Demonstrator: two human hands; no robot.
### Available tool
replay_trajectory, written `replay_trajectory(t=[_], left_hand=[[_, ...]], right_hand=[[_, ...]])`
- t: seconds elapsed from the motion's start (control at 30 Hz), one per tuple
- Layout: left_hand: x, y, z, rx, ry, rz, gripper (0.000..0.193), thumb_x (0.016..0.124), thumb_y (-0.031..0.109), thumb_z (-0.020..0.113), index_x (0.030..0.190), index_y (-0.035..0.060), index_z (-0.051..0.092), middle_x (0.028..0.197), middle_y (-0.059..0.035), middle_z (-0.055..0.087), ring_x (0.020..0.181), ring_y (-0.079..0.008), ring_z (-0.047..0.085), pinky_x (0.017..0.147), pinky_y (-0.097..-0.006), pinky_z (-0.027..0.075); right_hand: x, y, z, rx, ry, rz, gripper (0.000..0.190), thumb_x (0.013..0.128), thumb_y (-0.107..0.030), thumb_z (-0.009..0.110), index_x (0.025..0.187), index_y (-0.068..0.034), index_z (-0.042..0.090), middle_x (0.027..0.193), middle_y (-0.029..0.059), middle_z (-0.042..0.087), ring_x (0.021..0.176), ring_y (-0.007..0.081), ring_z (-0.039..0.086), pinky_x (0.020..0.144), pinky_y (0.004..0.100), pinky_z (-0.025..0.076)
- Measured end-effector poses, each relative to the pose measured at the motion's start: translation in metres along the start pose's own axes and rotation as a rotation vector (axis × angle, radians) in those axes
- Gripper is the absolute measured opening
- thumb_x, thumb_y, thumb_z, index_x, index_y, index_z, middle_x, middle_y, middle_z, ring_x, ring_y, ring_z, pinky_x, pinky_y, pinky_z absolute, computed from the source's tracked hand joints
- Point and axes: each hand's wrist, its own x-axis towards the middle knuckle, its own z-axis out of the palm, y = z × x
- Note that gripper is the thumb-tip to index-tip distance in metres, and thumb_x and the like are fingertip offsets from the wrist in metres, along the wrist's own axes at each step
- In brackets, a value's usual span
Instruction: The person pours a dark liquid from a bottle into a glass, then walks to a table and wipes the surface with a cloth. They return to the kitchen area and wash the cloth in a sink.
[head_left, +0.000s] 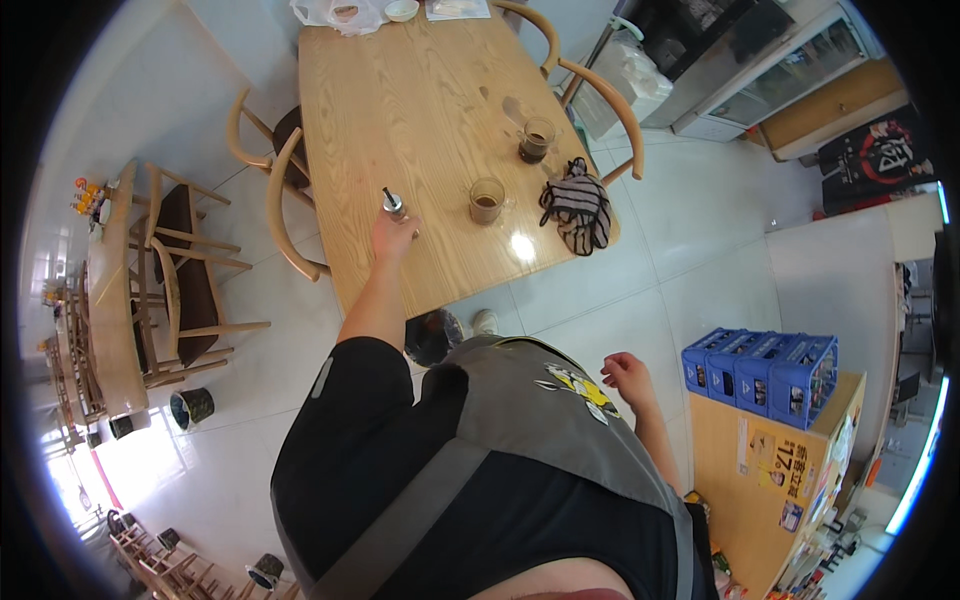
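My left hand (395, 229) is wrapped around a small container (393, 204) with a silvery metal cap and a dark, thin upright piece, at the near left part of the wooden table (420, 112). To its right stands a clear glass mug (487, 202) with some brown liquid. Farther back on the right is another glass mug (535, 141), holding darker liquid. A crumpled striped cloth (577, 202) lies at the table's right edge. My right hand (628, 377) hangs beside the apron (525, 405), off the table, its fingers loosely bent and nothing visible in them.
Wooden chairs (279, 202) stand at the table's left side, others (626, 112) at its right. A black-lined bin (433, 337) is under the near edge. Blue crates (757, 375) sit on a wooden counter (739, 480) to my right. A plastic bag (349, 16) and white bowl (401, 10) occupy the far end.
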Motion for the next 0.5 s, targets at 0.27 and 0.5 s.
replay_trajectory(t=[0.27, 0.5], left_hand=[[-0.079, 0.124, 0.022, 0.122, -0.038, 0.031, 0.041, 0.077, 0.031, 0.079, 0.105, 0.0072, 0.061, 0.084, -0.0063, 0.068, 0.077, -0.0207, 0.068, 0.070, -0.0362, 0.055], [-0.145, 0.217, 0.071, 0.326, 0.026, -0.024, 0.050, 0.075, 0.034, 0.080, 0.113, 0.0067, 0.062, 0.099, -0.0134, 0.069, 0.085, -0.0330, 0.069, 0.077, -0.0415, 0.056]], right_hand=[[0.089, -0.246, 0.018, 0.104, -0.459, -0.525, 0.026, 0.099, -0.013, 0.065, 0.119, 0.003, 0.062, 0.098, 0.0060, 0.069, 0.087, 0.0120, 0.065, 0.077, 0.0270, 0.054], [0.084, -0.370, 0.048, -0.210, -0.817, -0.916, 0.034, 0.092, -0.012, 0.073, 0.121, 0.002, 0.062, 0.080, -0.0016, 0.060, 0.072, 0.0084, 0.055, 0.064, 0.0244, 0.047]])
